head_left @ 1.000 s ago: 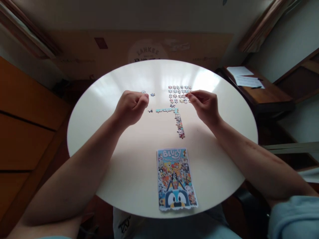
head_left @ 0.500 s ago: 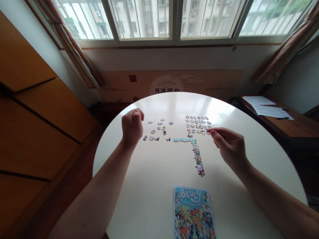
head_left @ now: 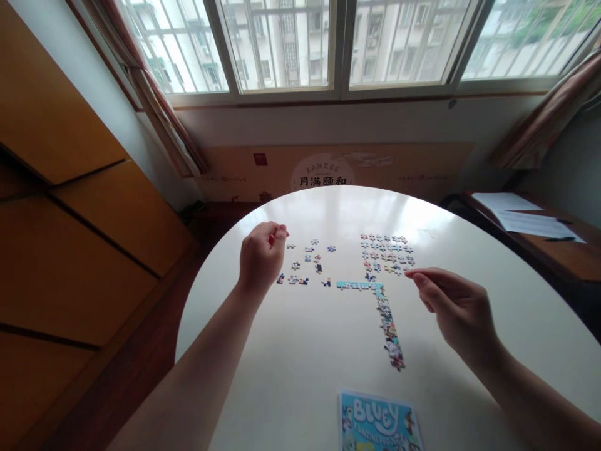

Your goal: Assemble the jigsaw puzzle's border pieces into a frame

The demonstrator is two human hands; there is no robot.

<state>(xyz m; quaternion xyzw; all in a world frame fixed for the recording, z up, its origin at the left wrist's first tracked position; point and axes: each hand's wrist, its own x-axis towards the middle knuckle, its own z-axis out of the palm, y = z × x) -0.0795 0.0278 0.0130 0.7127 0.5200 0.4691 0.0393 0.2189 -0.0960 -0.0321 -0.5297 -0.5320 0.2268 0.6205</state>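
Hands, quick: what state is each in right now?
Left hand: curled closed; can't tell if it holds anything.
Right hand: pinched closed beside the rows of puzzle pieces; can't tell if it holds one.

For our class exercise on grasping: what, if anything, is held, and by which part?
It cannot be told: the left hand is curled; the right hand is pinched by the pieces, any held piece too small to make out.
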